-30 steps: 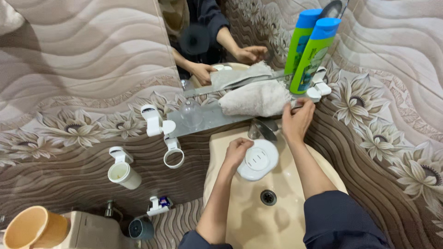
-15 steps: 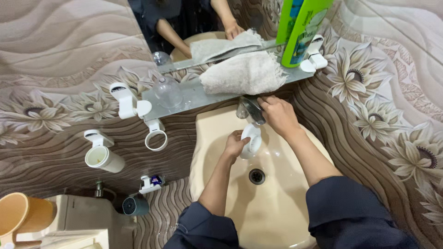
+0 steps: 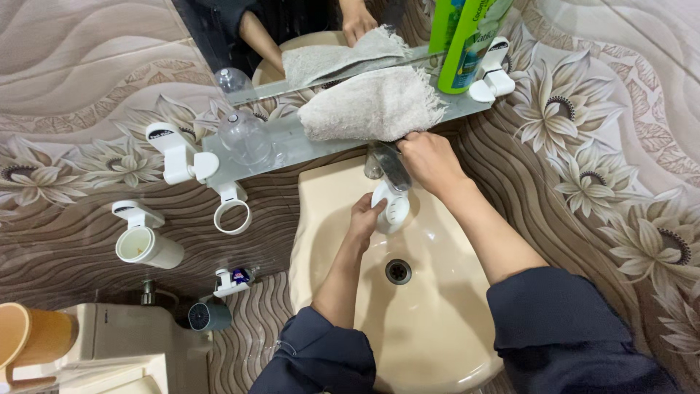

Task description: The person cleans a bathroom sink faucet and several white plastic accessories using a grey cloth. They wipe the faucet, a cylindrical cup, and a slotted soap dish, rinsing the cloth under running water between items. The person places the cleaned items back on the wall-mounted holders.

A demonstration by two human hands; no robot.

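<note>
Holding a white perforated soap dish point(image 3: 391, 209) under the chrome tap point(image 3: 389, 166), centre frame, the left hand point(image 3: 364, 217) pinches its rim with fingers closed. Right hand point(image 3: 430, 160) is closed over the tap handle. Dish hangs above the cream basin point(image 3: 437, 321), just above the drain point(image 3: 397, 271). Looks light, stiff plastic, likely slick when wet; the edge seems the best grip. Grey towel point(image 3: 372, 106) lies on the glass shelf point(image 3: 292, 142), upper centre.
</note>
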